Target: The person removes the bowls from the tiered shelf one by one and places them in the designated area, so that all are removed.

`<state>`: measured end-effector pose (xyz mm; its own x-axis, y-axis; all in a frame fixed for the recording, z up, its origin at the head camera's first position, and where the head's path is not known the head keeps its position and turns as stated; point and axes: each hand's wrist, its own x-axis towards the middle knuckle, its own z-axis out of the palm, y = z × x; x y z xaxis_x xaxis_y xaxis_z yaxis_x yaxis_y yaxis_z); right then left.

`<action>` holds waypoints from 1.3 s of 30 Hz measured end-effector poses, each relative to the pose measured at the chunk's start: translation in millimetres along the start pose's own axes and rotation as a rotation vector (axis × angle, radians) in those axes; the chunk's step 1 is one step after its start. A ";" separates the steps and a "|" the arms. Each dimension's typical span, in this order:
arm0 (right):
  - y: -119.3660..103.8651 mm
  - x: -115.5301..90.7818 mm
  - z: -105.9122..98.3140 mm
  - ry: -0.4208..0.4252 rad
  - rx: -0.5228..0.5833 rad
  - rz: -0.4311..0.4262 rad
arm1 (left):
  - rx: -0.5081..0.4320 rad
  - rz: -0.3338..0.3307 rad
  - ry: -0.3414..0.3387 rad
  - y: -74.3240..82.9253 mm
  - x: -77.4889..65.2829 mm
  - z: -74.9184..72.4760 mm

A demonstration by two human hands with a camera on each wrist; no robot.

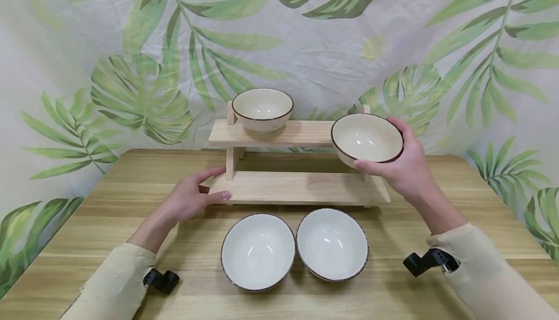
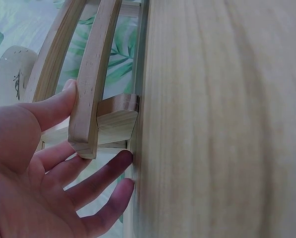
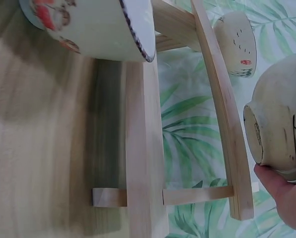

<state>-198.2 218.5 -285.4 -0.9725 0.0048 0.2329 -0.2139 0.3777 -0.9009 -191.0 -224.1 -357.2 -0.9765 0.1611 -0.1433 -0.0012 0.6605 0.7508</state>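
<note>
A two-tier wooden shelf (image 1: 301,187) stands on the table. My left hand (image 1: 185,198) holds the left end of its lower board, thumb on top and fingers around the edge. In the left wrist view the thumb and fingers pinch the board end (image 2: 91,99). My right hand (image 1: 406,165) grips a cream bowl (image 1: 367,138) with a dark rim, thumb at the near side. That bowl hangs by the right end of the upper board; in the right wrist view its foot (image 3: 253,134) is apart from the board. Another cream bowl (image 1: 262,109) sits on the upper board's left part.
Two white bowls with speckled dark rims, the left one (image 1: 257,252) and the right one (image 1: 333,245), stand side by side on the wooden table (image 1: 196,281) in front of the shelf. A leaf-patterned cloth (image 1: 323,43) hangs behind the table.
</note>
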 end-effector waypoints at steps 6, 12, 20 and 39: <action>2.1 -13.4 -9.6 -0.022 0.041 -0.022 | -0.013 0.001 0.002 -0.6 1.4 -0.1; 7.3 -27.7 -17.1 -0.041 0.032 -0.073 | -0.016 -0.004 0.003 -1.6 2.1 -1.4; 19.3 -45.4 -28.0 -0.072 0.069 -0.123 | -0.029 0.003 0.000 -2.5 3.0 -1.0; 80.9 -93.0 -62.9 -0.275 0.290 -0.193 | -0.024 0.003 -0.001 -2.9 2.0 -0.8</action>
<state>-119.2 306.9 -356.9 -0.8921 -0.3017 0.3363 -0.3731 0.0723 -0.9250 -193.1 -226.3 -359.2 -0.9763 0.1636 -0.1414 -0.0034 0.6423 0.7664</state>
